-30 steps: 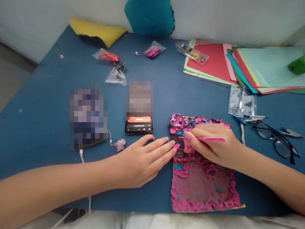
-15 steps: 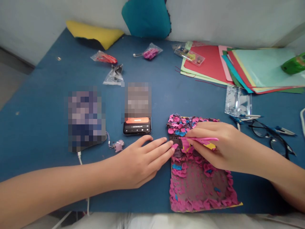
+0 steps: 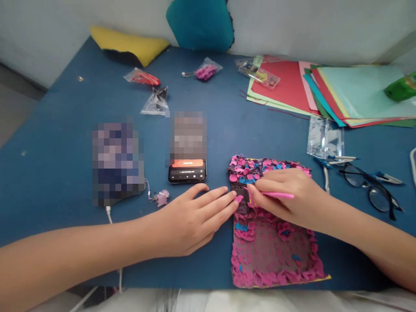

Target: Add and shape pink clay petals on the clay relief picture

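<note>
A rectangular board covered in clay [image 3: 273,247], with ruffled pink edging and small pink, blue and dark pieces along its top, lies flat on the table. My right hand [image 3: 286,195] is closed around a slim pink modelling tool [image 3: 279,195], its tip at the dark clay strip in the board's upper part. The hand covers much of that strip. My left hand [image 3: 201,221] rests flat with fingers extended, its fingertips at the board's left edge beside a small pink clay piece [image 3: 238,199].
A phone [image 3: 187,171] and a blurred-out device with a cable [image 3: 108,213] lie to the left. Glasses [image 3: 373,190], a clear plastic case [image 3: 325,136] and coloured sheets [image 3: 282,86] are on the right. Small plastic bags [image 3: 155,104] sit farther back.
My right hand has shifted slightly and turned, so the pink tool now slopes downward to the right. The yellow patch beneath the hand is mostly covered. My left hand stays put.
</note>
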Available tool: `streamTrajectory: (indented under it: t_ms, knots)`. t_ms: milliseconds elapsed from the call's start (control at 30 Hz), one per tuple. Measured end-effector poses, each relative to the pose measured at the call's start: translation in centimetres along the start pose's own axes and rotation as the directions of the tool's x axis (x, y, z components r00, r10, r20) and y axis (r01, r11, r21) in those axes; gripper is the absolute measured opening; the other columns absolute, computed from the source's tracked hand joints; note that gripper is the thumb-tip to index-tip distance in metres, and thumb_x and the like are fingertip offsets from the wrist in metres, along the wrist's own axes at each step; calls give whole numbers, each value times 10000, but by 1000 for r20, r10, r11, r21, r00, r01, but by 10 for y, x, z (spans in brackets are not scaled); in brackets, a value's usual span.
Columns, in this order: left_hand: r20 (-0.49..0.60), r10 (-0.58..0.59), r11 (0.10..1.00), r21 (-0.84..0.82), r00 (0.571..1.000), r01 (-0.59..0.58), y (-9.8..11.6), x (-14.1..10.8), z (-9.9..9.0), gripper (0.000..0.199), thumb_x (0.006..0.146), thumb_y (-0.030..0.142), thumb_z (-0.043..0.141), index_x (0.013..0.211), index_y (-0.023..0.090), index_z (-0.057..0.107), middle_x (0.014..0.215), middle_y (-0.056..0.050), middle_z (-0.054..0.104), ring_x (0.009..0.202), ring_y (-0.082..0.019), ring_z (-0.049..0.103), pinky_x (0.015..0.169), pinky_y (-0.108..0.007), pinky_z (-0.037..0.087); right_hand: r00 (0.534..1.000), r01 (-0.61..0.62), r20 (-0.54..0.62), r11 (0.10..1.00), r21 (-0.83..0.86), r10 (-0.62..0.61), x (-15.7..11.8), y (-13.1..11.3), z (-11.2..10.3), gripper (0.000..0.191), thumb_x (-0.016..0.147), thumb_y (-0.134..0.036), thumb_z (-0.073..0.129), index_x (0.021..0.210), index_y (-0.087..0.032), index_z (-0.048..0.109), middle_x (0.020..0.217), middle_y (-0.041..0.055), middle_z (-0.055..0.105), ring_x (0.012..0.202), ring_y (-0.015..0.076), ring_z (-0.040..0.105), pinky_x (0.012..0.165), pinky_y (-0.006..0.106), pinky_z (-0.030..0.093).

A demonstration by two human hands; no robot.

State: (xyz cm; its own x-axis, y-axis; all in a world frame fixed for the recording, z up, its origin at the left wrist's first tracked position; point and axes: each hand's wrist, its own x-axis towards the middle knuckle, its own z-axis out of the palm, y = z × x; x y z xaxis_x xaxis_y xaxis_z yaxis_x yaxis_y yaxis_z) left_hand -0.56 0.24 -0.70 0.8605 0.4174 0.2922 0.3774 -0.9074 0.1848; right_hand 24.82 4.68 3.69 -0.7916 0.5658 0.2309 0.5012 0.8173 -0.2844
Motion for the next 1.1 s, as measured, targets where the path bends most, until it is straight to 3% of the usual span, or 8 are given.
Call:
streamTrajectory:
  t_ms: [167, 267, 400, 500, 700, 1100]
  knots:
    - [-3, -2, 1000, -4, 1000, 2, -1, 0, 0, 402, 1038, 171, 326, 1380, 77, 515, 1429, -103, 578, 1306, -241, 524, 1025, -413, 346, 999, -8, -36, 997, -74, 6, 1, 3, -3, 403, 1014, -163, 425, 650, -177, 597, 511, -2, 587, 468, 117, 537, 508, 265, 377]
    - [0, -2, 1000, 3, 1000, 2, -1, 1, 0, 404, 1035, 171, 325, 1382, 78, 510, 1431, -102, 577, 1302, -248, 529, 1022, -415, 345, 998, -49, -37, 999, -8, 49, 4, -1, -12, 351, 989, -141, 432, 668, -181, 569, 546, 8, 560, 505, 133, 527, 513, 272, 385]
    - [12, 4, 1000, 8, 1000, -4, -1, 1, 0, 401, 1049, 168, 296, 1377, 74, 507, 1427, -97, 581, 1290, -247, 535, 1007, -417, 344, 996, -78, -39, 991, 112, 82, 1, -5, -23, 176, 950, -91, 483, 877, -161, 626, 725, 38, 681, 641, 135, 630, 594, 229, 478]
    - [6, 4, 1000, 2, 1000, -4, -1, 0, 0, 410, 1044, 170, 299, 1392, 78, 496, 1442, -100, 566, 1307, -242, 517, 1025, -415, 334, 996, -88, -19, 984, 158, 92, -2, -6, -27, 199, 923, -51, 483, 942, -153, 652, 800, 49, 737, 683, 134, 683, 620, 216, 513]
    - [8, -2, 1000, 1, 1000, 2, -1, -1, 2, 409, 1031, 177, 338, 1396, 83, 497, 1443, -102, 565, 1316, -235, 510, 1048, -403, 330, 996, -87, 1, 983, 164, 88, -1, -5, -21, 187, 938, -75, 489, 890, -139, 659, 728, 45, 736, 615, 143, 687, 566, 238, 522]
    - [12, -3, 1000, 13, 1000, 3, 1, 0, -2, 405, 1041, 184, 326, 1387, 83, 512, 1430, -102, 577, 1303, -237, 527, 1038, -404, 348, 997, -66, -18, 978, 199, 71, 1, -5, -10, 189, 946, -71, 481, 893, -158, 640, 738, 49, 741, 645, 144, 697, 603, 240, 556]
